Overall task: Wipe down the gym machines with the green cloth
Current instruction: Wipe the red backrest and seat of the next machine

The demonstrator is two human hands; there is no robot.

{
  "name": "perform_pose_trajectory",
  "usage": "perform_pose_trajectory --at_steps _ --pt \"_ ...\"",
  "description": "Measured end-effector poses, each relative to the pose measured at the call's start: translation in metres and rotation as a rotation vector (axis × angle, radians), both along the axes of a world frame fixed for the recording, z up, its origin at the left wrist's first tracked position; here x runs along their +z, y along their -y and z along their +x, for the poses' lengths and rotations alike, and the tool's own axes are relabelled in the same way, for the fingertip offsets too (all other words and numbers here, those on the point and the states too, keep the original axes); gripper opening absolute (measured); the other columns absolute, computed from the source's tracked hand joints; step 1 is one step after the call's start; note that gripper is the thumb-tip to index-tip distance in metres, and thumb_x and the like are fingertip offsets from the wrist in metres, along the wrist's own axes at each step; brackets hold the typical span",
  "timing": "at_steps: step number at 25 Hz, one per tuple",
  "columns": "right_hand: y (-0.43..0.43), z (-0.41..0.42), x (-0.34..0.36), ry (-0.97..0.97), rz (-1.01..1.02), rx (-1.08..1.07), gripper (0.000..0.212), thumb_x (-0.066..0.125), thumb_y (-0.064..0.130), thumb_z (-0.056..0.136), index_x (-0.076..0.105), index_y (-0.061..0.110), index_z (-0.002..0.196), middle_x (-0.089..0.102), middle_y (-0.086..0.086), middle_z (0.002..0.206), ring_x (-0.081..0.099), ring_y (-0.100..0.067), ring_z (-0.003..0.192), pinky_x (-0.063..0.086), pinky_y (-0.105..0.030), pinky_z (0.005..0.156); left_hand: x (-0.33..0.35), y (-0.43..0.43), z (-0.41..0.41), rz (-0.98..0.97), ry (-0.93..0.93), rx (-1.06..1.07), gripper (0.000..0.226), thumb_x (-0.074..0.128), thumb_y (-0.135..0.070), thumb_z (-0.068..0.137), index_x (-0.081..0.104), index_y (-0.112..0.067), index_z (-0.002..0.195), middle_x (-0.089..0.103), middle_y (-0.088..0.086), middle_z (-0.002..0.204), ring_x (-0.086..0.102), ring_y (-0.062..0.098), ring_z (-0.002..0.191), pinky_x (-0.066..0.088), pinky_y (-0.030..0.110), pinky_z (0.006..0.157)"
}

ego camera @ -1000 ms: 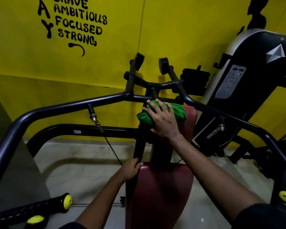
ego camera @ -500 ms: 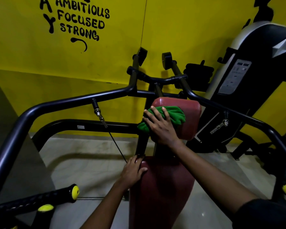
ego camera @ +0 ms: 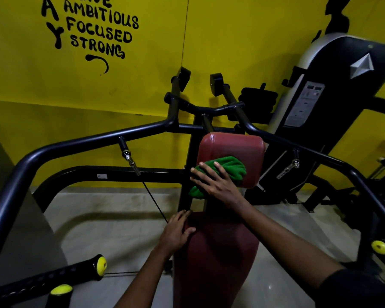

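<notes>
A bunched green cloth point(ego camera: 228, 166) lies against the lower left part of the machine's upper red pad point(ego camera: 231, 146). My right hand point(ego camera: 216, 185) presses flat on the cloth with fingers spread. Below it, the long red seat pad point(ego camera: 213, 261) runs toward me. My left hand point(ego camera: 177, 230) grips the top left corner of that pad, thumb on its front face. The black frame point(ego camera: 80, 144) of the machine arches around both pads.
A yellow wall with black lettering point(ego camera: 98, 30) stands behind. A black and silver weight stack cover point(ego camera: 333, 90) rises at the right. Yellow-capped handles point(ego camera: 101, 265) stick out at lower left, another yellow-capped handle point(ego camera: 379, 247) at the right. A thin cable point(ego camera: 153, 201) crosses the concrete floor.
My right hand has slid the green cloth down from the top edge of the upper red pad to its lower left. My left hand has shifted slightly on the lower pad's corner.
</notes>
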State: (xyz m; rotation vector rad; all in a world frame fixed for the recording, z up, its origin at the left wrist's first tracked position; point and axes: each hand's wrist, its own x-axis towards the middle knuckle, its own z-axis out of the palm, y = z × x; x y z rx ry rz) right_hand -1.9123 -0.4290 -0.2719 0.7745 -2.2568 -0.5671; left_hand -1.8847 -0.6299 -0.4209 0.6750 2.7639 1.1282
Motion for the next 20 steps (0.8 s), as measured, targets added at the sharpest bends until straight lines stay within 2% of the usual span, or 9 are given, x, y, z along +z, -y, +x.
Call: perform_pose_trajectory --at_steps 2,6,10,12,14,17,20 --pt "-0.015 0.011 -0.01 -0.009 -0.006 0.016 0.047 0.054 0.027 0.102 0.047 0.026 0.148 0.031 0.004 0.162 0.027 -0.024 0.15 0.024 -0.05 0.118 0.001 0.001 -0.001 0.027 0.005 -0.001 0.068 0.056 -0.049 0.092 0.035 -0.027 0.153 0.035 0.003 0.156 0.031 0.021 0.143 0.03 0.033 0.114" --pt "-0.025 0.026 -0.005 0.045 0.007 -0.004 0.057 0.044 0.028 0.103 0.028 0.028 0.158 0.02 0.005 0.166 0.018 -0.022 0.153 0.014 -0.047 0.122 0.002 0.003 -0.001 0.047 0.022 -0.009 0.072 0.05 -0.059 0.087 0.037 -0.03 0.152 0.036 0.001 0.155 0.032 0.02 0.143 0.031 0.034 0.114" --pt "-0.011 0.022 0.0 0.074 -0.051 -0.016 0.058 0.05 0.027 0.104 0.029 0.026 0.157 0.022 0.004 0.165 0.017 -0.022 0.153 0.012 -0.044 0.124 -0.001 0.0 -0.001 0.071 0.052 0.019 0.076 0.048 -0.064 0.082 0.041 -0.029 0.149 0.04 0.001 0.153 0.035 0.02 0.141 0.031 0.033 0.114" --pt "-0.018 0.024 -0.002 0.071 -0.023 -0.012 0.056 0.045 0.028 0.105 0.026 0.026 0.158 0.019 0.004 0.166 0.015 -0.021 0.154 0.012 -0.044 0.124 0.003 0.001 -0.003 0.07 0.084 -0.001 0.072 0.056 -0.057 0.085 0.042 -0.03 0.149 0.04 0.0 0.154 0.035 0.019 0.142 0.031 0.034 0.115" --pt "-0.028 0.03 -0.006 0.084 -0.031 -0.031 0.058 0.042 0.029 0.105 0.022 0.028 0.159 0.015 0.005 0.167 0.013 -0.02 0.154 0.012 -0.044 0.124 0.012 0.005 -0.005 0.096 0.154 -0.021 0.063 0.064 -0.041 0.089 0.044 -0.029 0.148 0.04 -0.002 0.154 0.037 0.016 0.142 0.032 0.032 0.114" --pt "-0.051 0.039 -0.016 0.12 -0.102 -0.123 0.065 0.044 0.034 0.1 0.018 0.03 0.16 0.012 0.006 0.167 0.012 -0.02 0.154 0.017 -0.047 0.122 0.028 0.008 -0.006 0.295 0.333 0.123 0.04 0.062 -0.031 0.095 0.058 -0.03 0.135 0.055 -0.004 0.143 0.051 0.012 0.131 0.041 0.028 0.106" --pt "-0.075 0.051 -0.021 0.11 -0.325 -0.21 0.081 0.054 0.045 0.084 0.026 0.027 0.158 0.019 0.001 0.166 0.016 -0.023 0.153 0.026 -0.055 0.117 0.062 0.001 -0.007 0.489 0.304 0.257 0.036 0.052 -0.032 0.102 0.054 -0.026 0.138 0.058 -0.005 0.136 0.052 0.01 0.127 0.043 0.027 0.098"
